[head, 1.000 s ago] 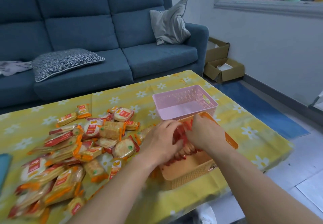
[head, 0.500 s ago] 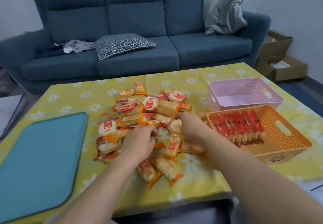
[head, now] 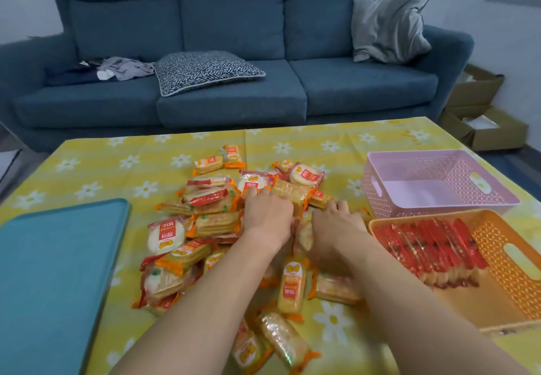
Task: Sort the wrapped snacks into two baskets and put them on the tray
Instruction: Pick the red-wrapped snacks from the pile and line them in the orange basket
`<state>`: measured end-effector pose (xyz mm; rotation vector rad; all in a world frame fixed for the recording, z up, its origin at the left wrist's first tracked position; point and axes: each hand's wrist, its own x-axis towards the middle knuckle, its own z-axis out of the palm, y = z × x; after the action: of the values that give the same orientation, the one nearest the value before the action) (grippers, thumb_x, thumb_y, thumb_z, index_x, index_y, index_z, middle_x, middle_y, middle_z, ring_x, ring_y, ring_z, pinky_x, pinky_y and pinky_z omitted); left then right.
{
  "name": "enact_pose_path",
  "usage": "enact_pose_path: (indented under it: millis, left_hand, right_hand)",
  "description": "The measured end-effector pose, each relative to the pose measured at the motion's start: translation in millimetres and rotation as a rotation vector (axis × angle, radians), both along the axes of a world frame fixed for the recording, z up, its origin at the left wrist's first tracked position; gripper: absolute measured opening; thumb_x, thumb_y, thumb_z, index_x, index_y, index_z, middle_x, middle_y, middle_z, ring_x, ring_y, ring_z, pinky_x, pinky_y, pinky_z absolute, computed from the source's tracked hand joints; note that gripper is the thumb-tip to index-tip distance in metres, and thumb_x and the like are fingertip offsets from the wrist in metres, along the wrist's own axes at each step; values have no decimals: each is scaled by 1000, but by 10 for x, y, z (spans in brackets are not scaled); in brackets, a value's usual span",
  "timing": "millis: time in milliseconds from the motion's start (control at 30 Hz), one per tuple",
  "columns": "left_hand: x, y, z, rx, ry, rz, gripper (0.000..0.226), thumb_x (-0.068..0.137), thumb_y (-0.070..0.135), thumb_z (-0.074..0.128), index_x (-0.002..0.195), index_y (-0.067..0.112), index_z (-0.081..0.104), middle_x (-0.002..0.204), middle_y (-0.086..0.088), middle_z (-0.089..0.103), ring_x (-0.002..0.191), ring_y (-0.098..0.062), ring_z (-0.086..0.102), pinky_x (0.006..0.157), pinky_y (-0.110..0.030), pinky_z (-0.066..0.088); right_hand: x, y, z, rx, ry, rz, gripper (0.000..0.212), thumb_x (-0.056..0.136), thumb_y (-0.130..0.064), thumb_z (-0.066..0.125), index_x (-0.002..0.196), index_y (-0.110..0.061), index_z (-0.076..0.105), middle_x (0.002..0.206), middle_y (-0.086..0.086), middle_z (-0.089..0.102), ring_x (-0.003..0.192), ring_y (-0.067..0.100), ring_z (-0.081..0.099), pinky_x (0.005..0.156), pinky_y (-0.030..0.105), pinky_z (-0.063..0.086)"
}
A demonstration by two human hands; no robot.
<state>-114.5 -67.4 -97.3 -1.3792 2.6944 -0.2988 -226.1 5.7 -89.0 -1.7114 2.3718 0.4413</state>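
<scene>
Worktop [head: 117, 163]: covered by a yellow cloth printed with white daisies.
Snack pile [head: 210, 219]: glossy clear and orange crimped wrappers heaped mid-worktop, between the tray and the baskets. Some packets are round rice-cracker discs and others are oblong stacks.
Pile orientation: the long axes point every way. One oblong packet [head: 289, 284] near the forearms points straight away from the person.
Writing: red labels with white characters, several upside down, too small to read.
Left hand [head: 268, 213]: palm down on the pile's far middle, fingers [head: 257, 193] bent over a packet. I cannot tell whether they grip it.
Right hand [head: 336, 222]: palm down just beside it, fingers dipped among packets near the pink basket. I cannot tell whether they grip anything.
Orange basket [head: 497, 228]: rectangular perforated plastic with a slot handle, at the near right, its long axis running roughly left to right.
Red-wrapped snacks [head: 430, 248]: stood on edge in a tight row in the orange basket's left half, the row running left to right.
Pink basket [head: 424, 166]: same lattice plastic, just behind the orange one, its smooth floor showing.
Tray [head: 58, 272]: matte teal with rounded corners and a raised rim, on the worktop's left.
Background: a blue fabric sofa [head: 234, 37] with a grey cushion [head: 389, 23] and a patterned cushion [head: 205, 70].
</scene>
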Motion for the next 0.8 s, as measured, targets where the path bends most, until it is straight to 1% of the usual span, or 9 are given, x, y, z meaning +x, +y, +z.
enact_pose_path:
  millis: [133,200,333,400,467,533,600,700,800]
  left_hand:
    - [-202,-164,-109,39,-144,48,33,86,44,61,113,27,67,121,2,68,128,-26,44,108,-49,19]
    - [-231,-202,-180,25,-120,55,38,85,42,61,119,23,61,121,0,67,129,-27,45,110,-51,16]
    - [-194,-229,-188,-30,21,25,38,86,27,56,122,15,54,112,-7,71,120,-29,56,108,-48,22]
    - [-112,-231,-103,-19,178,36,35,88,34,53,118,16,59,102,-6,73,108,-27,64,105,-44,29]
    - [38,-234,30,80,490,126,32,89,39,51,114,22,62,96,-1,73,93,-24,68,86,-37,44]
    - [207,-217,143,326,909,231,25,90,34,56,112,26,62,93,7,71,76,-11,68,63,-29,52]
    - [308,-134,217,535,1230,202,21,93,26,60,114,27,63,98,9,72,76,-5,69,64,-28,57]
    - [330,91,265,513,1256,-84,28,91,16,66,109,38,67,104,22,70,96,3,64,79,-15,50]
    - [274,263,229,487,1174,-228,36,86,8,65,113,32,70,113,25,67,106,7,59,84,-5,41]
  right_hand:
    - [-18,-9,184,-99,-60,-96,97,66,-52,84,138,-10,35,134,9,45,129,29,46,88,40,49]
    - [-45,-20,227,-118,-149,-141,94,64,-50,87,132,-12,36,129,7,57,122,29,59,78,38,47]
    - [-189,-35,287,-145,-419,-206,73,72,-39,84,122,-12,38,117,8,63,110,30,63,75,33,46]
    - [-301,-39,361,-160,-552,-276,63,75,-24,76,126,-13,40,101,3,61,93,24,62,66,29,46]
    - [-422,-21,457,-222,-670,-346,52,74,-18,67,122,-15,46,89,0,59,79,18,61,55,27,45]
    - [-517,14,512,-283,-731,-365,43,73,-18,66,113,-18,53,85,3,64,72,17,66,57,30,54]
    - [-554,51,519,-290,-805,-366,43,71,-15,74,110,-20,56,83,7,70,66,19,71,63,36,62]
    - [-515,107,499,-292,-1119,-433,41,70,-8,88,103,-18,66,86,17,74,63,22,71,71,42,63]
    - [-543,165,486,-314,-1594,-574,7,82,-1,74,82,-7,78,87,19,68,64,23,66,71,40,57]
